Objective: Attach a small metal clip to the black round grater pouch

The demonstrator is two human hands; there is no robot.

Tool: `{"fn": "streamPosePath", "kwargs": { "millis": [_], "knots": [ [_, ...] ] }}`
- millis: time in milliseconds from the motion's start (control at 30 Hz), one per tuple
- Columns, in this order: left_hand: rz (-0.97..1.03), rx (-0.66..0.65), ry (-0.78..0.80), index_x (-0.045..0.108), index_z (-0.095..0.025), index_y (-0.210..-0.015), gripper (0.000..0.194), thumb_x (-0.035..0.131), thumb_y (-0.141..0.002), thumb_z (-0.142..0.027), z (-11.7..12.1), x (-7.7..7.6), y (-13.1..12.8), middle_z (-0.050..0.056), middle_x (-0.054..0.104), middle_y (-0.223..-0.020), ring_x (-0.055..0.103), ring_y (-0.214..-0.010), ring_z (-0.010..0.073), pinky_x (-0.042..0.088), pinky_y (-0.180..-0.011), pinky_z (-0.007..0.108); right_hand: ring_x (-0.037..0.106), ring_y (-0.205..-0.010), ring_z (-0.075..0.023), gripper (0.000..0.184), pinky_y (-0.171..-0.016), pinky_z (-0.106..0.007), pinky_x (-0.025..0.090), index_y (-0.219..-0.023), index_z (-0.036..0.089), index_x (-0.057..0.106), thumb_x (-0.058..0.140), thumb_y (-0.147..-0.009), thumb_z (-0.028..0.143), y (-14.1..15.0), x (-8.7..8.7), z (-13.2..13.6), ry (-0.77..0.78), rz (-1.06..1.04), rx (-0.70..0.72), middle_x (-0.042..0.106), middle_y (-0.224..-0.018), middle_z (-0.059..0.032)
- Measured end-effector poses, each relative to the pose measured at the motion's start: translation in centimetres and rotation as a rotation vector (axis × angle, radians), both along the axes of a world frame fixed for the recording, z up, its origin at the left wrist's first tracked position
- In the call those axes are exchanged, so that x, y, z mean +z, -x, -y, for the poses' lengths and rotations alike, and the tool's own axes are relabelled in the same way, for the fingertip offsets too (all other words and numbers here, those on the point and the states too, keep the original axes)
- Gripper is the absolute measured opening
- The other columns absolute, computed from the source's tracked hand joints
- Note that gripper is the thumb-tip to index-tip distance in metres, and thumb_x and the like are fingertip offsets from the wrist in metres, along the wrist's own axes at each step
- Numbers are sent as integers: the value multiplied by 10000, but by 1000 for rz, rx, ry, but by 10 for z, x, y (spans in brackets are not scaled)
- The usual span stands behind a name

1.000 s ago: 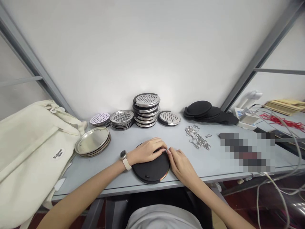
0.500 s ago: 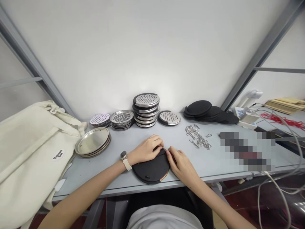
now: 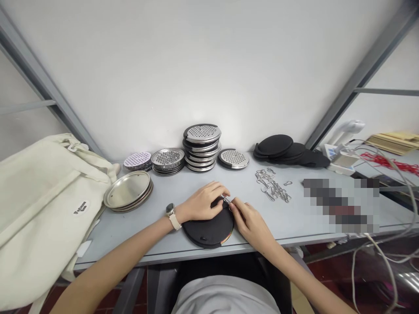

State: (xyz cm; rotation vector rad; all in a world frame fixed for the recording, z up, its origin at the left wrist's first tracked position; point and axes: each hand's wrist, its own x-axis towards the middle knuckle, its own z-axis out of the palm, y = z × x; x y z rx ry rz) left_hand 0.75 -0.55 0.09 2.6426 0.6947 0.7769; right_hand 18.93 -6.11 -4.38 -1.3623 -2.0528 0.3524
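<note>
A round black piece lies near the table's front edge, with a shiny strip along its lower right rim. My left hand is curled over its far left part, thumb on the black surface. My right hand pinches a small silver snap hook at the far right rim. The hook's other end points toward my left fingertips; whether it is through the black piece is hidden. Right of my hands lies a loose pile of similar silver snap hooks.
Against the wall stand stacks of round metal graters, a single grater and black round pieces. Plain metal discs lie at left beside a cream canvas bag. Cables hang at right.
My left fingers have lifted and opened slightly away from the rim. More of the snap hook now shows between my hands. The black piece stays in place.
</note>
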Motion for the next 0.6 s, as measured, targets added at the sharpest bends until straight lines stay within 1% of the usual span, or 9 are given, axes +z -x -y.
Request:
{"fn": "streamPosePath", "kwargs": {
  "millis": [133,200,400,600],
  "knots": [
    [-45,-42,-20,502,-166,-1071,297,539,-776,-159,2,1,0,78,557,-1019,525,-973,207,440,-876,325,500,-642,-178,209,-625,-281,375,-818,222,425,297,-976,270,0,0,0,7,-16,9,516,-662,-1],
    [-59,-55,-12,504,-168,-1072,302,559,-776,-179,1,1,0,75,563,-1017,534,-966,207,441,-873,324,501,-645,-178,209,-626,-282,375,-823,220,433,297,-975,270,0,0,0,8,-20,9,517,-665,-1],
    [-58,-68,33,529,-174,-1016,167,522,-850,-190,-1,-1,1,60,592,-986,554,-956,186,438,-864,303,490,-622,-166,217,-606,-274,375,-803,219,424,300,-973,271,0,1,1,12,-42,9,489,-644,9],
    [-30,-72,89,528,-179,-1038,187,529,-851,-172,-1,-2,1,57,605,-1000,566,-960,181,442,-869,302,487,-607,-161,218,-589,-268,385,-797,220,431,302,-968,259,0,4,2,1,-71,13,504,-642,2]
  ]
}}
